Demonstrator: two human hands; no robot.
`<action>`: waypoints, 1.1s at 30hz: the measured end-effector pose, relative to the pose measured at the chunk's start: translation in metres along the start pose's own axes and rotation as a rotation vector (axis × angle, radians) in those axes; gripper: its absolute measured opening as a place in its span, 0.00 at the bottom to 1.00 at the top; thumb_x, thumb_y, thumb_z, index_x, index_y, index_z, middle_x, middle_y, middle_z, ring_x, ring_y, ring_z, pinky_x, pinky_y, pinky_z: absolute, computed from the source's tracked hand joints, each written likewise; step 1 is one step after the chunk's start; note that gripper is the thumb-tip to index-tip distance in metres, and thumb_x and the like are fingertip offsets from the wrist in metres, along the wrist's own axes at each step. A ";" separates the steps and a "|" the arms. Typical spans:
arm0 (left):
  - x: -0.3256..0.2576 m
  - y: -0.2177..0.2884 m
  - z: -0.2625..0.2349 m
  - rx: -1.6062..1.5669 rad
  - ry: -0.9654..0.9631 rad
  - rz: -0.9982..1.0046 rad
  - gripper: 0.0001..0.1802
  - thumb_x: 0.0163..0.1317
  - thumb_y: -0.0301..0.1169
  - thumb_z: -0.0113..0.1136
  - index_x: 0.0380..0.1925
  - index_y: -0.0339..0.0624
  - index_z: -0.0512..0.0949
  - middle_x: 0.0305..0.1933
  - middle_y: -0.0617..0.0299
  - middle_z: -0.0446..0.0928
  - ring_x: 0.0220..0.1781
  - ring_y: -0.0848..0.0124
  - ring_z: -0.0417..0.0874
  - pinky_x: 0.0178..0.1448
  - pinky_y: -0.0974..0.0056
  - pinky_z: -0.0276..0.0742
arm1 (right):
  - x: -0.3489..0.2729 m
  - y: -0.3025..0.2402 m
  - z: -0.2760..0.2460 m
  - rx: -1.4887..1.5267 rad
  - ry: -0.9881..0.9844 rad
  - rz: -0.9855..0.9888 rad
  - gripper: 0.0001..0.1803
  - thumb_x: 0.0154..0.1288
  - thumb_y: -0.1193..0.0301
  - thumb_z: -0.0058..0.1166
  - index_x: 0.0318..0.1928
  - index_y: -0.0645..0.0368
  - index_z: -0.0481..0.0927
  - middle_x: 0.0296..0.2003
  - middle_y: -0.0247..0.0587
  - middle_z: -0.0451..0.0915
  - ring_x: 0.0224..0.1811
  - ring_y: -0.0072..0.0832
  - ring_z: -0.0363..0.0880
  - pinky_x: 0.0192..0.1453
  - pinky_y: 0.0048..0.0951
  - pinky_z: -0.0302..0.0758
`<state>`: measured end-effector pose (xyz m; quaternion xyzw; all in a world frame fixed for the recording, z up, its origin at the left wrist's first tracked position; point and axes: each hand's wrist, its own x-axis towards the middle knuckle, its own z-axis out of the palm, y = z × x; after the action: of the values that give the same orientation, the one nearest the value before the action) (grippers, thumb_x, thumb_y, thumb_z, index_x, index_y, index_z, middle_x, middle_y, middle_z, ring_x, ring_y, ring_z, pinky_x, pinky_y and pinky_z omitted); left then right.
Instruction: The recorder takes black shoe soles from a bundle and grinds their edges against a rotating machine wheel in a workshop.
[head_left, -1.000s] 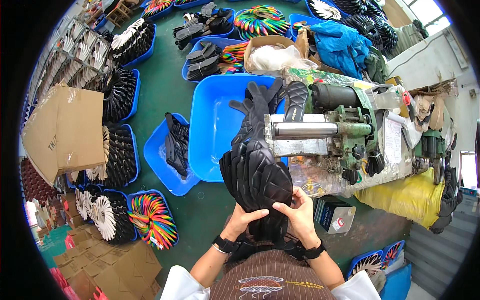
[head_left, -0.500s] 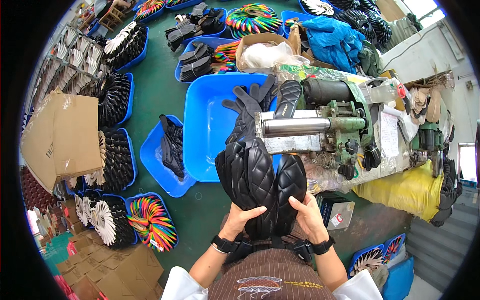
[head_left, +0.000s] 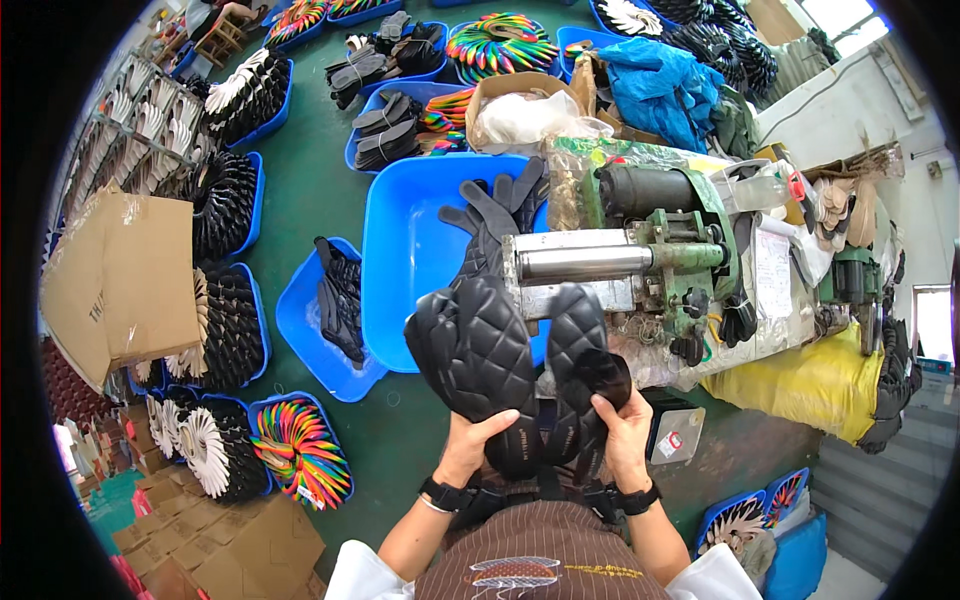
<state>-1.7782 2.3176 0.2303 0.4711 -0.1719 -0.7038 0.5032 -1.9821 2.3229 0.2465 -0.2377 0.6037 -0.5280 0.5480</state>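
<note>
My left hand is closed around a thick stack of black quilted insoles, its thumb across the near end. A thinner bunch of black quilted insoles is in my right hand, with the thumb on top. One dark piece in that bunch is blurred and sticks out to the right. The two bunches stand side by side in front of me, a narrow gap between their far ends. Just beyond them is a green machine with a shiny metal roller.
A large blue tub with loose black insoles is left of the machine. A smaller blue tub stands beside it. More tubs of black, white and rainbow-coloured insoles line the left. A cardboard box and yellow sack flank the area.
The bunches have tipped and turned, showing more of their quilted faces. The right one has fanned out. An insole that lay by the roller is no longer there. The view has shifted slightly.
</note>
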 end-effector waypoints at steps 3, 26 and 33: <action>0.004 0.003 -0.021 -0.052 -0.006 -0.087 0.33 0.46 0.20 0.69 0.56 0.35 0.71 0.52 0.55 0.78 0.51 0.64 0.80 0.59 0.60 0.75 | 0.019 0.027 -0.032 -0.170 0.100 -0.022 0.15 0.58 0.82 0.60 0.47 0.67 0.80 0.39 0.33 0.82 0.40 0.18 0.76 0.48 0.22 0.71; 0.002 0.009 0.010 0.202 -0.156 0.002 0.36 0.44 0.19 0.69 0.58 0.33 0.69 0.56 0.54 0.76 0.58 0.62 0.77 0.64 0.59 0.72 | 0.013 0.007 0.010 -0.209 0.059 0.272 0.07 0.64 0.75 0.58 0.40 0.60 0.74 0.34 0.32 0.80 0.33 0.15 0.77 0.37 0.19 0.73; 0.003 0.001 0.002 -0.058 -0.126 -0.137 0.31 0.50 0.19 0.67 0.57 0.33 0.70 0.56 0.54 0.76 0.58 0.62 0.77 0.63 0.60 0.73 | 0.072 0.010 0.014 -0.120 -0.082 -0.007 0.09 0.68 0.70 0.55 0.43 0.62 0.77 0.32 0.32 0.82 0.30 0.14 0.76 0.34 0.21 0.73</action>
<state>-1.7792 2.3140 0.2303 0.4218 -0.1501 -0.7693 0.4557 -1.9873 2.2589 0.2107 -0.2938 0.6106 -0.4826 0.5549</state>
